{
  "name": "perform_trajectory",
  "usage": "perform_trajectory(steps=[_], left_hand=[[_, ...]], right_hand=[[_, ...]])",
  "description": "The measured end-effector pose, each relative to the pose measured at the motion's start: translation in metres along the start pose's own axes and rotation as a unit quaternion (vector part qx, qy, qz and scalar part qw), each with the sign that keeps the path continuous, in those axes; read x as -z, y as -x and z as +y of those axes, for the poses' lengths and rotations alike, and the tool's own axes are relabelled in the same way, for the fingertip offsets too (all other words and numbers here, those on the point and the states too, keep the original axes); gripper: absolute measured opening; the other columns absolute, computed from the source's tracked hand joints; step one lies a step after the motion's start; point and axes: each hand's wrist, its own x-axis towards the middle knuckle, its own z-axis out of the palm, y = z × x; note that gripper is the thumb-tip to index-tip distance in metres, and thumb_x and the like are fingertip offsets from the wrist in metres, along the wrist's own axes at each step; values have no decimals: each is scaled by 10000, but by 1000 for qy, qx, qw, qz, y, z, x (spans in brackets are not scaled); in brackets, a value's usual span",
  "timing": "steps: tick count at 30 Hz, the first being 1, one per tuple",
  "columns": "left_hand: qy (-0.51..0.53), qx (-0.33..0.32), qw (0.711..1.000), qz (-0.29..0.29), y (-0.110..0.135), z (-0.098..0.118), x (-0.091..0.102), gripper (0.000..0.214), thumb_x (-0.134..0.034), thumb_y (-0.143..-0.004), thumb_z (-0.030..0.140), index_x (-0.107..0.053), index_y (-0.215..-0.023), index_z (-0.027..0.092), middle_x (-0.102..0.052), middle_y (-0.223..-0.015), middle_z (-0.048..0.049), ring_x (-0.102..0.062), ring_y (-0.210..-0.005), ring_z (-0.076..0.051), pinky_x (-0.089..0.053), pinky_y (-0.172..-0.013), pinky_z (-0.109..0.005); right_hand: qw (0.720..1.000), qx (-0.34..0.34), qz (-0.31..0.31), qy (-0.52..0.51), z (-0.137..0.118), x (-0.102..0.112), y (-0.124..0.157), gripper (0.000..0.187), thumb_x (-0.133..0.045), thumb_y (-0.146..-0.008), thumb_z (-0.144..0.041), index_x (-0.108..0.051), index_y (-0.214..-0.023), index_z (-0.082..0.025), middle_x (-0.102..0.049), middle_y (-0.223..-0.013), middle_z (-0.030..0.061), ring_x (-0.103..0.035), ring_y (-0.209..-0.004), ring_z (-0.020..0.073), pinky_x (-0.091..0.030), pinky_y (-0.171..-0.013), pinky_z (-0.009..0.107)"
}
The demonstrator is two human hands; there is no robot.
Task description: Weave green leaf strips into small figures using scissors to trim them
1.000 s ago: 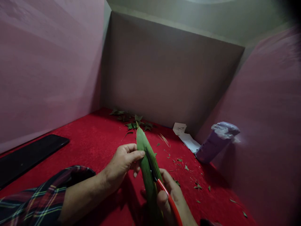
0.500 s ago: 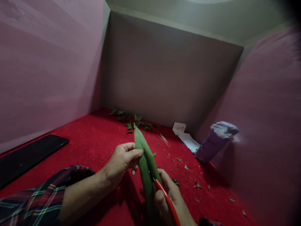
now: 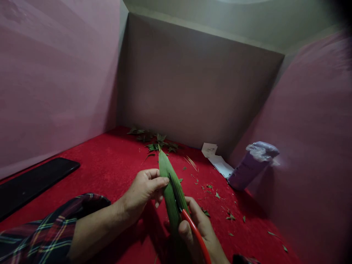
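Note:
A long, pointed green leaf [image 3: 171, 205] stands up in front of me, its tip toward the back wall. My left hand [image 3: 150, 189] pinches the leaf's left edge between thumb and fingers, above its middle. In my right hand [image 3: 202, 227] is a pair of scissors [image 3: 194, 229] with red handles and dark blades. The blades lie along the leaf, pointing toward its tip, close to my left thumb. Fingers of the right hand also reach behind the leaf's right edge. The lower end of the leaf is in shadow, and part of the scissor handles is out of view.
Leafy sprigs [image 3: 161, 141] lie at the back of the red cloth [image 3: 110, 161]. Thin sticks [image 3: 191, 163], leaf scraps [image 3: 231, 216] and white papers [image 3: 221, 165] are to the right. A purple package [image 3: 249, 167] leans near the right wall; a black flat object [image 3: 35, 183] lies left.
Both hands, the leaf and the scissors have shifted very slightly; the leaf tip is a little lower and further right. The grip of each hand is the same.

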Motion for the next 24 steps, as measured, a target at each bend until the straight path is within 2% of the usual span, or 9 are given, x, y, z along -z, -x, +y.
perform_trajectory(steps=[7,13,20,24], left_hand=[[-15,3,1000,-12,1,0,-1,127,-594,-708,242,-605,-720,116,-497,-465,32,-366,-337,-50,-307,-327,-166],[-39,16,999,-22,3,0,-2,124,-580,-715,243,-587,-714,119,-570,-526,-11,-405,-349,-57,-322,-330,-170],[-50,24,997,-47,3,0,-2,142,-599,-709,259,-572,-662,128,-497,-458,32,-393,-333,-58,-337,-314,-169],[-54,18,997,-58,3,0,-2,167,-615,-710,270,-563,-645,125,-512,-472,25,-411,-355,-60,-352,-334,-173]], right_hand=[[1000,-5,6,-26,-1,0,-1,538,-554,-720,-625,-466,-1027,-191,-409,-665,-35,-333,-536,78,-255,-441,186],[998,2,17,-53,-3,-2,-1,511,-581,-723,-589,-465,-1027,-195,-436,-677,-31,-326,-526,76,-246,-432,184],[995,-9,42,-93,-6,-7,-1,498,-614,-709,-566,-472,-1013,-198,-481,-720,-14,-371,-576,93,-281,-484,197],[995,-1,45,-84,-5,-5,-3,494,-610,-713,-563,-479,-1009,-189,-482,-744,-8,-375,-591,96,-287,-501,205]])
